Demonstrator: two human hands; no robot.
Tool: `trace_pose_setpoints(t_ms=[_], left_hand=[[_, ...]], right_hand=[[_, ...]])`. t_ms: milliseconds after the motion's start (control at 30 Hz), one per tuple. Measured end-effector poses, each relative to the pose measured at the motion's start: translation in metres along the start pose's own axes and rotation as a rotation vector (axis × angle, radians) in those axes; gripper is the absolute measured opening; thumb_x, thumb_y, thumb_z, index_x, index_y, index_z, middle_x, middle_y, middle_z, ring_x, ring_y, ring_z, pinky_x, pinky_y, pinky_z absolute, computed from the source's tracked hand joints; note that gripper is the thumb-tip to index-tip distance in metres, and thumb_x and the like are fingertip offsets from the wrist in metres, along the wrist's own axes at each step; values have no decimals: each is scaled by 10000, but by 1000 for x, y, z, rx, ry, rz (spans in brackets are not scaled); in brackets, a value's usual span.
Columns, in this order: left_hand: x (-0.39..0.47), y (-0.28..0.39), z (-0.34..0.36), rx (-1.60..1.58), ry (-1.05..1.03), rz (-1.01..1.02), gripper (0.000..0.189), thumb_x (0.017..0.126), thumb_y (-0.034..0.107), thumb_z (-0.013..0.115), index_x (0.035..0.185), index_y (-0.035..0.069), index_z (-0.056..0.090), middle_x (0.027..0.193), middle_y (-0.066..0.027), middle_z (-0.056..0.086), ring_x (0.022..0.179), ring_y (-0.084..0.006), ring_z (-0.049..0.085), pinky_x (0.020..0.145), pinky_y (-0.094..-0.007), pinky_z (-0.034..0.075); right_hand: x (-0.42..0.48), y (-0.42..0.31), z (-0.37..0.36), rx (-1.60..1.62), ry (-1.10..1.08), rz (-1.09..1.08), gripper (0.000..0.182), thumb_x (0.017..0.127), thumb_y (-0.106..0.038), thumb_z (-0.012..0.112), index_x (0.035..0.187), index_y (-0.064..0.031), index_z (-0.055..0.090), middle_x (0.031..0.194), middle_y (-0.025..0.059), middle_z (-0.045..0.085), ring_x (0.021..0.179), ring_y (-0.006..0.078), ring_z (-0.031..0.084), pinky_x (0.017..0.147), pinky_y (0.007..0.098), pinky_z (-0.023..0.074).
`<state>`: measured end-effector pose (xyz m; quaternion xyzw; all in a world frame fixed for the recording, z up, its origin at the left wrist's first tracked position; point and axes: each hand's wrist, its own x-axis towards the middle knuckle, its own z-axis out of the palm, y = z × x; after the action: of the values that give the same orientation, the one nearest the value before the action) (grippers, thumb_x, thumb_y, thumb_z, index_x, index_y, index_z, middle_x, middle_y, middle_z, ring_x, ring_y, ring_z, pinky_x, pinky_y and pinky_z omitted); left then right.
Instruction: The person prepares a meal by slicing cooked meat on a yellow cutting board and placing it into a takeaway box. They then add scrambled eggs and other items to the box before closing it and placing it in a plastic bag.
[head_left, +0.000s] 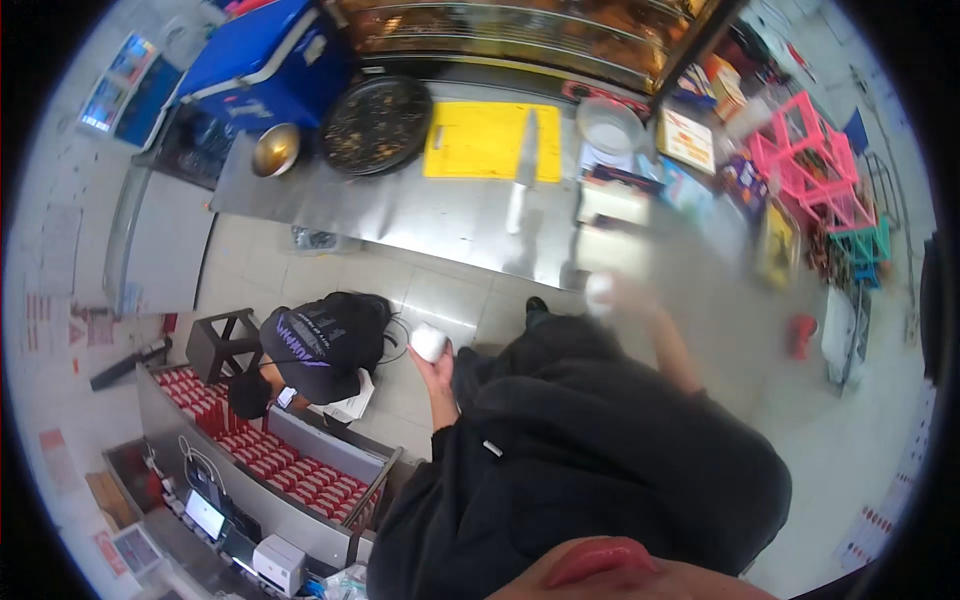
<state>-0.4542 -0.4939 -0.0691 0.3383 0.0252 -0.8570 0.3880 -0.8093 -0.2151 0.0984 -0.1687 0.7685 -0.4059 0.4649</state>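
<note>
My left hand (435, 371) holds up a white rounded object (429, 342), perhaps a small roll or wad, over the tiled floor. Motion blurs my right hand (634, 296), beside the front edge of the steel counter (450, 217). At its fingers is a second white object (598, 293), too smeared to identify; it appears to be gripped. Just beyond that hand lie pale sheets or pads (613, 251) on the counter. A knife (525, 169) with a white handle rests partly on a yellow cutting board (472, 142).
A person in a dark shirt (322, 345) bends over rows of red-and-white packs (292, 469) at left. A round black tray (375, 126), metal bowl (275, 150) and blue cooler box (259, 71) line the counter. Pink baskets (814, 150) stand at right, near a glass display case (510, 30).
</note>
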Motion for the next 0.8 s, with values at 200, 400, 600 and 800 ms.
trace_pose_setpoints(t_ms=[200,400,600,800], left_hand=[[14,-82,90,118,-165,-154,551,909,560,509,1243,124,555,1196,-52,615,1088,-260,567,936,-452,454],[5,-120,200,460,-370,-264,548,953,518,463,1313,106,492,1263,-74,574,1137,-238,560,978,-428,457],[-22,-168,270,814,-392,-153,480,977,439,472,1313,96,452,1256,-104,529,1141,-219,529,988,-409,430],[-59,-245,382,1324,-843,200,438,1005,350,428,1360,98,377,1295,-105,422,1208,-196,412,1034,-327,318]], right_hand=[[20,8,-44,-264,297,177,942,681,-570,721,1326,57,440,1266,226,543,1152,319,550,972,387,440],[116,3,-1,-673,463,320,1073,657,-671,664,1388,60,376,1421,256,403,1340,351,378,1080,395,348],[97,23,-6,-654,191,258,922,794,-603,608,1437,-14,307,1470,215,344,1316,342,409,1035,397,396],[0,-106,-93,649,-90,-400,656,845,-421,694,1346,-85,439,1155,73,582,1116,225,565,841,384,523]])
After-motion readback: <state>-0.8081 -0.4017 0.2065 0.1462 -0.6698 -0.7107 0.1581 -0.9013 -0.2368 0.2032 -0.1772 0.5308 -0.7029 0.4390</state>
